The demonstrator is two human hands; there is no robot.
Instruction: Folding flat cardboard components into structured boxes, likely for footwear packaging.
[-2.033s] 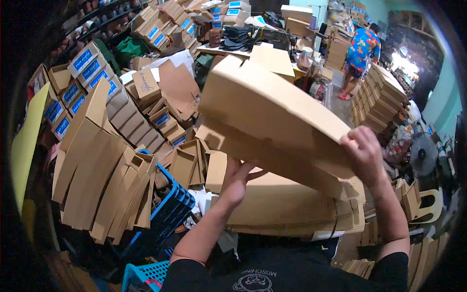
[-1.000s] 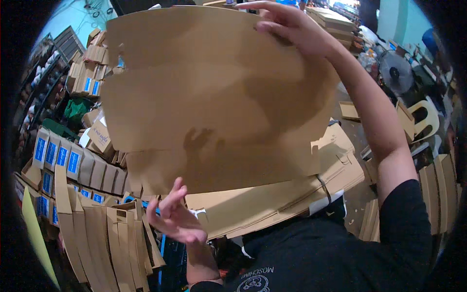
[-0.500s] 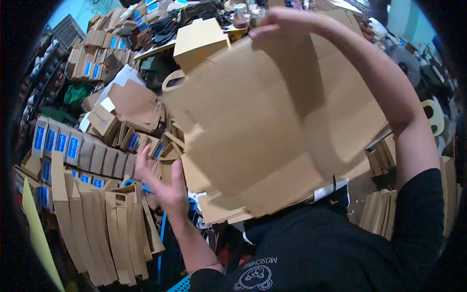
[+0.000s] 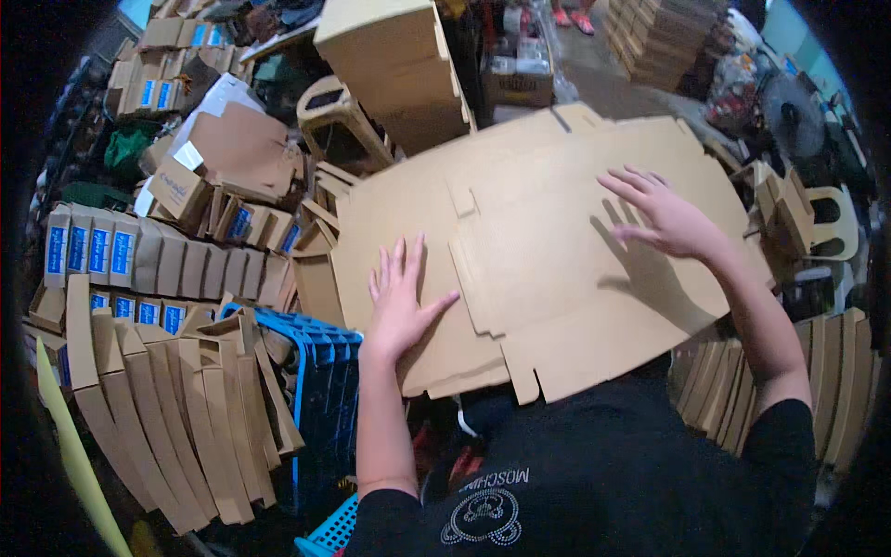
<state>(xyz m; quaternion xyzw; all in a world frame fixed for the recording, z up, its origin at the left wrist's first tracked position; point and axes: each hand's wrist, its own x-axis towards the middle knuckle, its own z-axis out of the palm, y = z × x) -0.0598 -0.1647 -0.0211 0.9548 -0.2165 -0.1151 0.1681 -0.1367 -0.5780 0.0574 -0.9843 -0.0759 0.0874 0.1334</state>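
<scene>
In front of me lies a flat cardboard blank (image 4: 548, 269) with notched, die-cut edges, resting on top of more large flat cardboard sheets (image 4: 399, 200). My left hand (image 4: 404, 302) is spread over the left part of the sheets, beside the blank's notched left edge; whether its palm touches is hard to tell. My right hand (image 4: 664, 218) hovers over the right side of the blank with fingers apart, casting a shadow on it. Neither hand holds anything.
Folded cardboard boxes (image 4: 176, 418) stand in a row at left, beside a blue plastic crate (image 4: 325, 399). Boxes with blue labels (image 4: 102, 246) line up behind. Beyond the sheets are a tall cardboard stack (image 4: 399, 84) and a plastic stool (image 4: 339, 121). More folded cardboard (image 4: 724, 385) stands at right.
The raised cardboard blank has come down flat on the sheets. My right hand has let go of its far edge and drawn closer. My left hand has moved right, over the sheets.
</scene>
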